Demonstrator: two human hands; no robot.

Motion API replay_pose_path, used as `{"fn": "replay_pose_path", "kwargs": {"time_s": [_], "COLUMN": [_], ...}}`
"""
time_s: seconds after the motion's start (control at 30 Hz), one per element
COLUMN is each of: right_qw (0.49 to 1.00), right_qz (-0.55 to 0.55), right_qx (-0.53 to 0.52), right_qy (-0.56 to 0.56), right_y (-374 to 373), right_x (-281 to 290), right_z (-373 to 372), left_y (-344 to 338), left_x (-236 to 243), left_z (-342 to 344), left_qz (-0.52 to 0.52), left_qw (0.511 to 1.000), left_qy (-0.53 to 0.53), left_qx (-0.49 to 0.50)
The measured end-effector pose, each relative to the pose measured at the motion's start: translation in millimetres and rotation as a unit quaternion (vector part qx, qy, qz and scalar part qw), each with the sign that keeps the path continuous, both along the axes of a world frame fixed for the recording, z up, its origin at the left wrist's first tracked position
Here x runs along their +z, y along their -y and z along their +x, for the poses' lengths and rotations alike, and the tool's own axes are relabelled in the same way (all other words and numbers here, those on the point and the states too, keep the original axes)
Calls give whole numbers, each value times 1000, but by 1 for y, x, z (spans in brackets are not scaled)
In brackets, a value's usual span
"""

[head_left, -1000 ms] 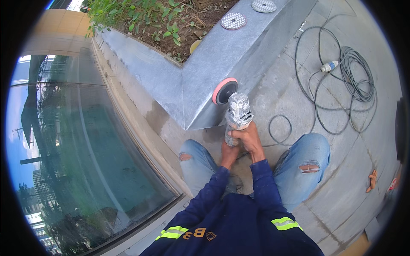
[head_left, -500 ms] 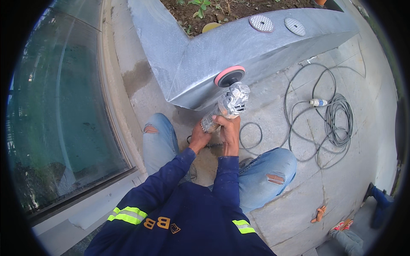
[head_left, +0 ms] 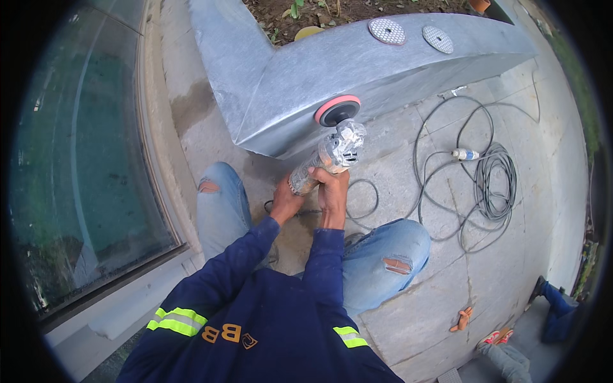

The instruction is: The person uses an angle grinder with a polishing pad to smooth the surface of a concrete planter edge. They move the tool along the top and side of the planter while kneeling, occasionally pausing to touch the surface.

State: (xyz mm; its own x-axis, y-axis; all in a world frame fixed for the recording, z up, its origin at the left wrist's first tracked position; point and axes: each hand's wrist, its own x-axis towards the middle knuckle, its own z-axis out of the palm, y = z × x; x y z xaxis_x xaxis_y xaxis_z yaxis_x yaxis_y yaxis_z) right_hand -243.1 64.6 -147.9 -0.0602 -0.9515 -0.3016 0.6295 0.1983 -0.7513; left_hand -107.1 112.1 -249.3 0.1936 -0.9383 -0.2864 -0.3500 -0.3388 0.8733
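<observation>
Both my hands grip an angle grinder [head_left: 322, 159], its worn body smeared with pale grime. My left hand [head_left: 285, 200] is closed round the rear of the body. Further forward, my right hand [head_left: 332, 191] wraps the body just behind the head, thumb on top. A black backing pad with a pink-edged polishing disc [head_left: 336, 110] sits on the grinder. The disc lies against or very close to the front face of the grey stone planter edge [head_left: 281, 118]; actual contact I cannot tell.
Two perforated polishing pads [head_left: 387, 31] lie on the planter's top, beside soil [head_left: 332, 13]. A coiled cable [head_left: 495, 185] with a connector [head_left: 465, 154] rests on the paving at right. Large glass [head_left: 96, 153] stands at left. Another person's legs [head_left: 507, 357] show at lower right.
The whole scene has shifted slightly left in the picture as my view turned. Both hands keep their hold on the grinder, and the disc stays at the planter edge.
</observation>
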Motion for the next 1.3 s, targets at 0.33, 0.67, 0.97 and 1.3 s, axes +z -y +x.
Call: {"fn": "replay_pose_path", "kwargs": {"time_s": [0.33, 0.67, 0.97, 1.3], "right_qw": [1000, 1000, 1000, 999], "right_qz": [1, -2, 4, -11], "right_qx": [-4, -7, 6, 1], "right_qy": [12, 14, 11, 31], "right_y": [0, 5, 9, 16], "right_x": [-4, 7, 6, -5], "right_z": [-2, -6, -14, -21], "left_y": [-2, 8, 11, 13], "left_x": [4, 11, 1, 10], "left_z": [-4, -8, -6, -11], "left_qz": [11, -3, 6, 6], "left_qw": [999, 1000, 1000, 999], "left_qy": [33, 19, 11, 22], "left_qx": [4, -9, -10, -24]}}
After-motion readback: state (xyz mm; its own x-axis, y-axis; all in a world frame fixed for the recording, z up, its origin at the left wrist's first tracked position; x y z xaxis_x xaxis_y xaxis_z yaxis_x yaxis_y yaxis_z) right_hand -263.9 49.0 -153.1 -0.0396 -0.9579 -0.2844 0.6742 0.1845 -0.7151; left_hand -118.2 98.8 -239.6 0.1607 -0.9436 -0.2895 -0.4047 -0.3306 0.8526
